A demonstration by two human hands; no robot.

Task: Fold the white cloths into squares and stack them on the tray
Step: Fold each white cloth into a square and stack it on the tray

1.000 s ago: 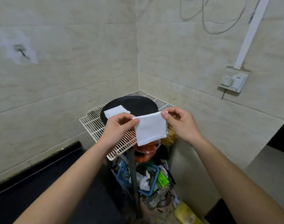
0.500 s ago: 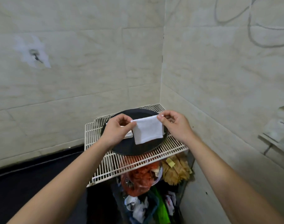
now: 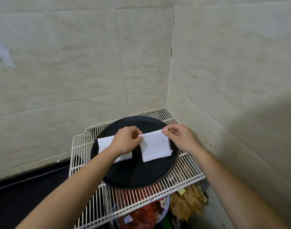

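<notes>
White folded cloth (image 3: pixel 155 147), a soft square of terry-like fabric, hangs over the right half of the round black tray (image 3: pixel 138 172), pinched by its two top corners. The left hand (image 3: pixel 124 142) has its grip closed on the near-left corner between thumb and forefinger; the right hand (image 3: pixel 179 138) has its grip closed on the far-right corner the same way. Held taut along that top edge, the layers probably stay aligned so the square can be lowered flat without unfolding. A second folded white cloth (image 3: pixel 105 142) already lies on the left part of the tray, partly hidden under the left wrist; the held one sits just beside it, so it likely needs shifting left to stack. The tray looks matte and rigid, with a shallow rim. It rests on a white wire rack shelf (image 3: pixel 182 176) in the corner of beige tiled walls (image 3: pixel 75 63).
</notes>
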